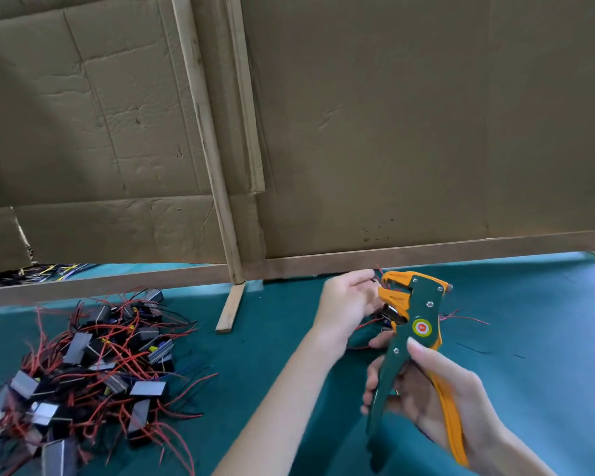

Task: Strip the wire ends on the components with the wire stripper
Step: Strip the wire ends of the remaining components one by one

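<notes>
My right hand (437, 393) grips the green and orange wire stripper (411, 333) by its handles, jaws pointing up and left. My left hand (346, 304) pinches thin red and black wires (375, 280) right at the orange jaws. A small dark component (389, 312) hangs below that hand, mostly hidden behind the tool. A heap of black components with grey tops and red and black wires (93, 369) lies on the green table cover (282, 338) at the left.
A cardboard wall on a wooden frame (426, 249) closes off the back of the table. A short wooden strip (231, 308) lies at the foot of the upright post. Loose red wire ends (468, 317) lie right of the stripper. More wires (45, 269) show behind the frame.
</notes>
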A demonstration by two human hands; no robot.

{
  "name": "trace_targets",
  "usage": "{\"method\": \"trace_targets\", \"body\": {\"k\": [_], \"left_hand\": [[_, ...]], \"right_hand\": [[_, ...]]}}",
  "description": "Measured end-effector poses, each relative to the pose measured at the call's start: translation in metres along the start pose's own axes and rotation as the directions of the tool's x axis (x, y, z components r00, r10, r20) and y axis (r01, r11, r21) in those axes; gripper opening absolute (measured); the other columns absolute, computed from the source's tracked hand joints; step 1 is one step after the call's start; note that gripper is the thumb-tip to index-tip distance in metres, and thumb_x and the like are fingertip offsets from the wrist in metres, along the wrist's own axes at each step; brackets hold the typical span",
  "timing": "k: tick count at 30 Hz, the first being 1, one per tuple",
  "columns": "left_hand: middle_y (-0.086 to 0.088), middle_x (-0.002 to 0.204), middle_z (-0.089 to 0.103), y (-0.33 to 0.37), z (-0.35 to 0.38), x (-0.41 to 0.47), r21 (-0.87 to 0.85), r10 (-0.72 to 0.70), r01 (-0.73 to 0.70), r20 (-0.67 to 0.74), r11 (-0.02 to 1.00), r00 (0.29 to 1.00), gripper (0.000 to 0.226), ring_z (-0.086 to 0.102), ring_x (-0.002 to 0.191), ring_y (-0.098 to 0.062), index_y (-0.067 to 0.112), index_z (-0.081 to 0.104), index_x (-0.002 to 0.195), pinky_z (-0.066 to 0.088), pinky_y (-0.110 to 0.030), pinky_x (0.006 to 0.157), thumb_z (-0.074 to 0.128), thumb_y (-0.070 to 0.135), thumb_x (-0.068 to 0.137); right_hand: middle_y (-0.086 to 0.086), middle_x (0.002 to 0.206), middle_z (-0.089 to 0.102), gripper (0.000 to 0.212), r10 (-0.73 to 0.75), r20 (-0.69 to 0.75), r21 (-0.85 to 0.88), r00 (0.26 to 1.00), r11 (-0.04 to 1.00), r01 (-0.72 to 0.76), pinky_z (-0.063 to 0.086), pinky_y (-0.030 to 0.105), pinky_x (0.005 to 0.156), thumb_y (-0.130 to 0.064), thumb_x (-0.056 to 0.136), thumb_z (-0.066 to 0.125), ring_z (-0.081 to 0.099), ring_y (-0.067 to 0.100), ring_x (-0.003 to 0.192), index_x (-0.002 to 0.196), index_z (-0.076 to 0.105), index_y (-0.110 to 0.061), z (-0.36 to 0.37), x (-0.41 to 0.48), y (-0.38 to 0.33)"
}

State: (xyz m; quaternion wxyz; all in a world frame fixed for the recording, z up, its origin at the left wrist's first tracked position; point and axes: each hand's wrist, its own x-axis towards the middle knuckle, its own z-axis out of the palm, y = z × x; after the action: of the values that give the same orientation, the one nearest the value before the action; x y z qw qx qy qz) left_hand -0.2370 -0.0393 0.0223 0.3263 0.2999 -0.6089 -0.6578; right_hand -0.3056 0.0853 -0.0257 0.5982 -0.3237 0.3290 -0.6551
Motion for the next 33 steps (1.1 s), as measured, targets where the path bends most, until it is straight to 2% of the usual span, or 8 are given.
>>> {"method": "trace_targets", "body": {"k": [4, 7, 9, 13, 18, 22, 27, 33], "left_hand": [[-0.005, 0.097, 0.063, -0.004, -0.02, -0.005, 0.188, -0.035, 0.009, 0.134, 0.982, 0.99, 0.046, 0.058, 0.092, -0.016, 0.018, 0.051, 0.136, 0.05, -0.014, 0.081, 0.045, -0.001, 0.094], [0.0, 0.116, 0.06, 0.0, -0.072, -0.01, 0.389, 0.021, -0.012, -0.018, 0.921, 1.0, 0.039, 0.064, 0.093, -0.014, 0.026, 0.054, 0.129, 0.052, -0.028, 0.093, 0.049, 0.01, 0.094], [-0.002, 0.12, 0.063, 0.006, -0.115, -0.012, 0.577, 0.13, -0.009, -0.17, 0.817, 0.977, 0.031, 0.064, 0.101, -0.018, 0.025, 0.061, 0.118, 0.05, -0.037, 0.097, 0.049, 0.01, 0.094], [-0.003, 0.117, 0.067, 0.011, -0.199, -0.021, 0.898, 0.107, 0.325, -0.369, 0.296, 0.923, 0.026, 0.06, 0.107, -0.022, 0.019, 0.067, 0.104, 0.047, -0.032, 0.091, 0.045, 0.008, 0.094], [-0.005, 0.119, 0.059, 0.005, -0.234, -0.032, 0.827, -0.031, 0.522, -0.539, -0.206, 0.842, 0.032, 0.049, 0.115, -0.026, 0.016, 0.055, 0.122, 0.045, -0.035, 0.087, 0.056, 0.015, 0.09], [-0.002, 0.101, 0.063, 0.006, -0.233, -0.029, 0.824, 0.009, 0.532, -0.541, -0.196, 0.841, 0.035, 0.062, 0.094, -0.022, 0.016, 0.057, 0.117, 0.049, -0.032, 0.074, 0.06, 0.006, 0.084], [-0.007, 0.105, 0.056, 0.009, -0.222, -0.035, 0.828, 0.041, 0.531, -0.533, -0.18, 0.845, 0.046, 0.057, 0.098, -0.027, 0.013, 0.046, 0.124, 0.042, -0.034, 0.073, 0.055, -0.003, 0.082], [0.001, 0.103, 0.063, 0.034, -0.199, -0.038, 0.769, 0.088, 0.263, -0.382, 0.582, 0.92, 0.055, 0.059, 0.089, -0.015, 0.024, 0.043, 0.128, 0.041, -0.032, 0.076, 0.072, 0.012, 0.083]], "right_hand": [[0.034, 0.073, 0.057, 0.069, 0.074, -0.118, 0.04, 0.99, 0.997, -0.07, 0.053, 0.057, 0.055, -0.053, 0.044, 0.09, 0.059, 0.047, 0.061, 0.083, 0.066, -0.001, 0.003, 0.005, -0.001], [0.034, 0.074, 0.058, 0.055, 0.098, -0.119, 0.046, 0.988, 0.995, -0.093, 0.054, 0.056, 0.055, -0.044, 0.061, 0.078, 0.06, 0.047, 0.061, 0.086, 0.061, 0.001, 0.002, 0.006, 0.002], [0.035, 0.075, 0.058, 0.069, 0.12, -0.101, 0.038, 0.988, 0.992, -0.117, 0.054, 0.057, 0.056, -0.045, 0.042, 0.092, 0.06, 0.049, 0.062, 0.085, 0.062, 0.001, 0.002, 0.006, 0.004], [0.037, 0.079, 0.058, 0.079, 0.15, -0.099, 0.005, 0.984, 0.989, -0.15, 0.054, 0.059, 0.059, -0.037, 0.033, 0.097, 0.061, 0.051, 0.065, 0.09, 0.06, 0.002, 0.002, 0.007, 0.008], [0.036, 0.079, 0.058, 0.055, 0.149, -0.117, -0.017, 0.982, 0.988, -0.152, 0.054, 0.058, 0.058, -0.032, 0.058, 0.082, 0.061, 0.051, 0.065, 0.094, 0.058, 0.002, 0.0, 0.006, 0.011], [0.038, 0.08, 0.057, 0.083, 0.15, -0.111, -0.007, 0.982, 0.988, -0.152, 0.053, 0.059, 0.059, -0.037, 0.028, 0.098, 0.06, 0.052, 0.066, 0.09, 0.06, 0.003, 0.0, 0.006, 0.011], [0.036, 0.079, 0.058, 0.051, 0.144, -0.091, -0.012, 0.985, 0.989, -0.146, 0.054, 0.058, 0.06, -0.028, 0.063, 0.076, 0.061, 0.05, 0.066, 0.098, 0.055, 0.003, 0.001, 0.004, 0.009], [0.037, 0.079, 0.057, 0.039, 0.106, -0.099, -0.003, 0.989, 0.994, -0.107, 0.053, 0.058, 0.059, -0.026, 0.075, 0.055, 0.059, 0.049, 0.065, 0.099, 0.053, 0.004, 0.003, 0.002, 0.006]]}}
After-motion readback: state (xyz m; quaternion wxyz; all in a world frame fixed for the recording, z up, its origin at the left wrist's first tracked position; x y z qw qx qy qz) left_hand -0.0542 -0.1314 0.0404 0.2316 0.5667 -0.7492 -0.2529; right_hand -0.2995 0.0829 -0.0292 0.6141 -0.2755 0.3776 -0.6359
